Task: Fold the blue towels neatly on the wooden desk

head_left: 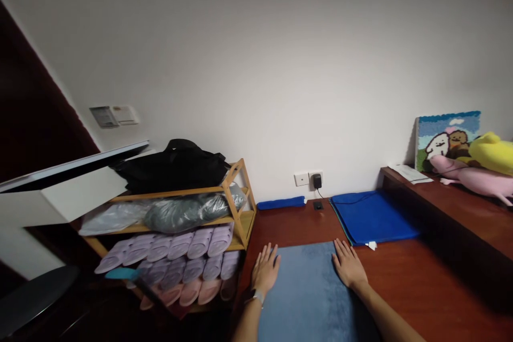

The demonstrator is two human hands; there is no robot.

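- Left grip (265, 270): released, fingers extended, palm down at left edge of light-blue cloth (306, 288).
- Right grip (350, 267): also released, palm down by the far right corner.
- Cloth lies flat on tabletop (417, 283), between both grips. Judged: smoothing or steadying; lifting an edge would call for curled fingers.
- Beyond right grip: folded dark-blue cloth (372, 216), white tag at near edge.
- Beyond left grip: narrow blue fabric bundle (280, 203), near the wall.

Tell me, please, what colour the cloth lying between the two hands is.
The cloth is a muted greyish blue, seen in the head view.
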